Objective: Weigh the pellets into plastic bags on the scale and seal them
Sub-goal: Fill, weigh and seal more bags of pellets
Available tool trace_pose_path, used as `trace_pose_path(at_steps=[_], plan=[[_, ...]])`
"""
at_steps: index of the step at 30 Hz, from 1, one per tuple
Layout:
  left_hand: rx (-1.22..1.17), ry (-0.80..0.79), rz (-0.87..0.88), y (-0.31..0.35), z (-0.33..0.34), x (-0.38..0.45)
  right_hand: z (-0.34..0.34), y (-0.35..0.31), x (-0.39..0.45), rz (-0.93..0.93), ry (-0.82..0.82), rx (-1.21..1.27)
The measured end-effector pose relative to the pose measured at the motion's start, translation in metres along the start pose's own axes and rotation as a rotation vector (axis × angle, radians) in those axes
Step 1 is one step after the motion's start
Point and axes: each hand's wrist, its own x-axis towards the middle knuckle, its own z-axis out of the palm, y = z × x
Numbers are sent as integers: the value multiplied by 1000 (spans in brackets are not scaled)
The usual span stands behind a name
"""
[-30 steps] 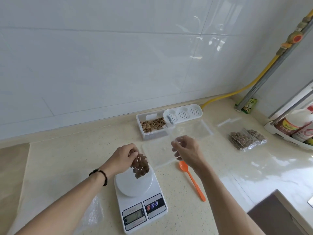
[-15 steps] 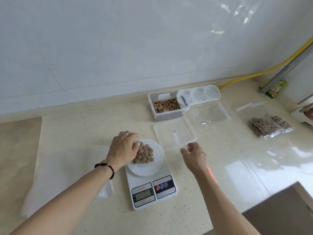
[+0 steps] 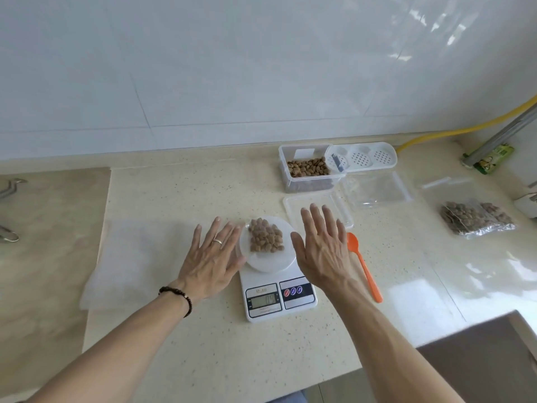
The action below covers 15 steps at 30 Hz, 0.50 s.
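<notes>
A home kitchen.
White wall tiles (image 3: 203, 68), a speckled stone surface (image 3: 203, 344), a yellow gas hose (image 3: 465, 130) and a digital kitchen scale (image 3: 279, 298).

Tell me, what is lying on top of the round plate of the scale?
A clear bag of brown pellets lies on the scale platform. The left hand covers the platform's left edge, so that part is hidden. The display digits are too blurred to read.

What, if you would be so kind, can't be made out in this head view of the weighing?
- Scale reading: digits too small and blurred.
- Bag of pellets on the pan: clear film, so its seal cannot be judged.
- Spoon bowl: partly behind the right hand.
- Metal objects at the left edge: cut off.
</notes>
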Motion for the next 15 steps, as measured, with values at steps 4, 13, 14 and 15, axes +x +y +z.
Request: trace_pose_path(at_steps=[4, 13, 14, 15], plan=[[-31, -8, -14, -1, 3, -8, -5, -7, -1, -32, -31, -39], [-75, 27, -5, 6, 2, -10, -13, -13, -2, -26, -48, -50], [-74, 31, -1, 6, 0, -8, -14, -13, -2, -20, -46, -45], [-72, 30, 4, 7, -2, -6, -15, -12, -2, -15, -44, -40]])
